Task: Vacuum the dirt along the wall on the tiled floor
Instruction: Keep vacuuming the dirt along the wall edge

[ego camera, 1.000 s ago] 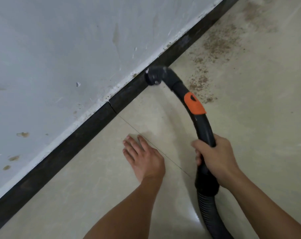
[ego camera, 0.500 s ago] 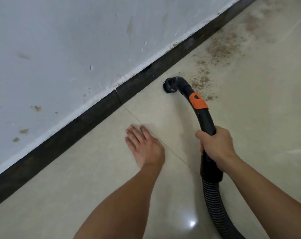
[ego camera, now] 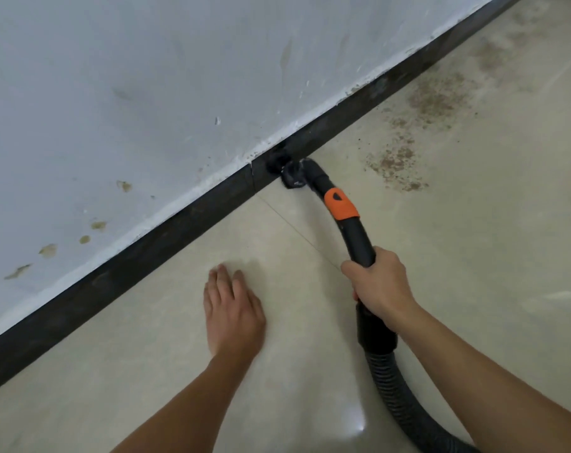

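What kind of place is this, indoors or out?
Probably an indoor room, maybe little used: glossy beige floor tiles, a dark baseboard under a stained white wall, and brown dirt near the vacuum nozzle.

Right hand (ego camera: 377, 286) around vacuum handle (ego camera: 356, 237), nozzle (ego camera: 294, 174) against baseboard (ego camera: 166, 237).

Layout: nozzle (ego camera: 292, 178) against the skirting (ego camera: 146, 253), dirt patch (ego camera: 395, 161) to its right.
The skirting runs along the foot of the wall (ego camera: 114, 93). The dirt patch lies on the floor (ego camera: 474, 273) near the skirting. The left hand (ego camera: 233, 313) lies flat on the floor, left of the tube (ego camera: 356, 233). The right hand (ego camera: 380, 284) is around the tube, with the hose (ego camera: 395, 397) behind it.
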Demonstrator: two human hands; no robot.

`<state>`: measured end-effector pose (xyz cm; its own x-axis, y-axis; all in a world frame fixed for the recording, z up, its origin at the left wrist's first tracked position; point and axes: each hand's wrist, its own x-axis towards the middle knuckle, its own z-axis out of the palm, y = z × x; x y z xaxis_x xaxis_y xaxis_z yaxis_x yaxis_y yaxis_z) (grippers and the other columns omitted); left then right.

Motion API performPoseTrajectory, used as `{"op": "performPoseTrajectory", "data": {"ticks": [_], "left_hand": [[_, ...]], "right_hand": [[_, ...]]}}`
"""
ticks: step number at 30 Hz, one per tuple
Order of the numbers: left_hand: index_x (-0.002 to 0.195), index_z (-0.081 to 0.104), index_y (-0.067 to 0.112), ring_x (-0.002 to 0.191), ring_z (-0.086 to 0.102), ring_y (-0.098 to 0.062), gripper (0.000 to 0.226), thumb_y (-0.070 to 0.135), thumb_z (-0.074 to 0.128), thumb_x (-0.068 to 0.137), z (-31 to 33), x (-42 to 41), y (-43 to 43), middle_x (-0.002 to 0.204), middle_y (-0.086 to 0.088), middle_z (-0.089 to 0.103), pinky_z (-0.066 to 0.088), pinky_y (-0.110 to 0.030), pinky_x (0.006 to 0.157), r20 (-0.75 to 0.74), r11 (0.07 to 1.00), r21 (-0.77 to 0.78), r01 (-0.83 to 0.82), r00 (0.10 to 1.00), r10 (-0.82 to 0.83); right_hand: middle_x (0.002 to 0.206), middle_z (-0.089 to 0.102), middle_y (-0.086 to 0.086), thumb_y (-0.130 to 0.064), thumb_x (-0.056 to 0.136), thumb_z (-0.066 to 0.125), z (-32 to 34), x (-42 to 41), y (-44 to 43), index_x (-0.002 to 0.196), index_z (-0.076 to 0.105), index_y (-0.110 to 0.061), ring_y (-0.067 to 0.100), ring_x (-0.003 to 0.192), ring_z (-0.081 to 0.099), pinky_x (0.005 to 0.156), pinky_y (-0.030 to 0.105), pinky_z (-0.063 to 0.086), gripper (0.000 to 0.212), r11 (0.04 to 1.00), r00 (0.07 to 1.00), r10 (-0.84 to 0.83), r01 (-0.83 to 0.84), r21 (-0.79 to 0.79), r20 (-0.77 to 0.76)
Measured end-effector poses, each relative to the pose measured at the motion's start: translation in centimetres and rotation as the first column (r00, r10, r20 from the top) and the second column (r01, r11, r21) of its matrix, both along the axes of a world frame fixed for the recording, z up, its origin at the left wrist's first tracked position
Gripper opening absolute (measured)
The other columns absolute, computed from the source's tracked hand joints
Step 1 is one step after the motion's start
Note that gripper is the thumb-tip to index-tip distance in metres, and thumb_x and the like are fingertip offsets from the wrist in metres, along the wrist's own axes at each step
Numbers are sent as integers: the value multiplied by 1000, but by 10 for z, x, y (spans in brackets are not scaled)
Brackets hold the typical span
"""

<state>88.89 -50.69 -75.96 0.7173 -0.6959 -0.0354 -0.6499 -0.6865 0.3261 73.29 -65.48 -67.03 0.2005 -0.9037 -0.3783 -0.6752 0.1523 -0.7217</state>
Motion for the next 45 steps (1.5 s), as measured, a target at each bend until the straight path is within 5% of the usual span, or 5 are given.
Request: {"op": "performPoseTrajectory", "data": {"ticks": [4, 11, 28, 39, 45], "left_hand": [[140, 44, 5, 145, 18, -36, 55, 31, 23, 96, 2, 0, -2, 154, -22, 28, 14, -44, 119, -1, 1000, 22, 13, 1000, -13], [140, 44, 2, 144, 21, -39, 57, 30, 20, 96, 1, 3, -1, 153, -25, 29, 15, -46, 119, -4, 997, 69, 28, 1000, -28], [147, 30, 6, 149, -2, -29, 51, 10, 30, 96, 8, 1, 3, 161, -15, 7, -1, -39, 122, -56, 999, 50, 19, 998, -16], [129, 51, 1, 136, 33, -38, 44, 14, 40, 89, 28, -36, -79, 144, -24, 40, 26, -48, 115, -22, 969, -38, 244, 969, -245], [142, 34, 0, 143, 20, -34, 48, 14, 37, 96, 10, -66, -193, 154, -21, 27, 13, -44, 120, -68, 994, -97, 43, 996, -50]], "right_hand": [[63, 63, 5, -28, 71, 69, 0, -32, 47, 74, 56, -21, 29, 59, 64, 58, 40, 55, 15, 987, 979, 162, -161, 13, -127], [49, 62, 10, -12, 78, 70, 22, -76, 23, 69, 59, -9, 21, 44, 58, 48, 30, 45, 15, 995, 985, -85, 77, -59, -148], [67, 63, 5, -32, 72, 67, 6, -50, 61, 75, 53, -22, 26, 61, 64, 57, 35, 52, 18, 972, 955, 231, -235, -2, -186], [51, 58, 13, -9, 79, 69, 13, -197, 43, 70, 57, -5, 26, 45, 53, 48, 32, 43, 16, 954, 949, -301, 300, -22, -97], [53, 58, 13, -8, 81, 67, 2, -216, -9, 75, 57, 0, 23, 43, 52, 45, 29, 44, 15, 896, 897, -442, 441, -48, 0]]}}
